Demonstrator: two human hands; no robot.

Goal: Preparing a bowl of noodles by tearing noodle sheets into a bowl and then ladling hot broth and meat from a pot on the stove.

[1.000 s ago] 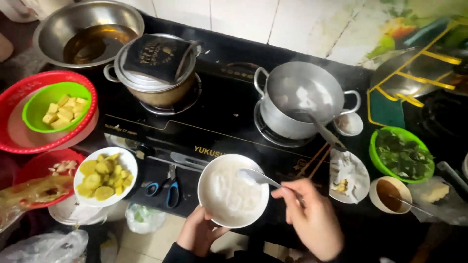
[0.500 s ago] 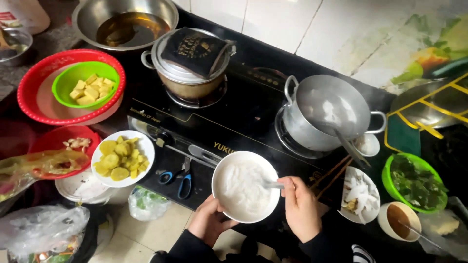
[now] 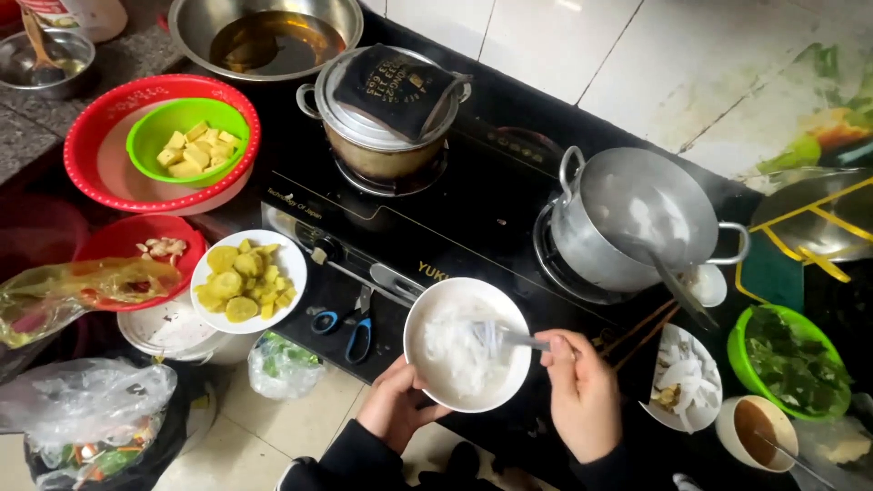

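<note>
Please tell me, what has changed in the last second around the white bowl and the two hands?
The right hand keeps its utensil, whose tip has gone from the bowl's right rim into the noodles. The left hand still grips the bowl from below. The pots, plates and scissors look unmoved; the camera itself has shifted.

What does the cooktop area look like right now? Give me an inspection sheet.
Surface: black glass cooktop, crowded.
Job's things: round white bowl of pale noodles; thin metal utensil dipped in it.
Clutter: steel pot with ladle; lidded steel pot under a dark pouch; white plate of yellow slices; blue-handled scissors; green bowl of herbs.
Grippers: left hand steadies the bowl's rim; right hand fingers grip the utensil.
Cables: nothing seen.
Surroundings: white tiled wall.
</note>
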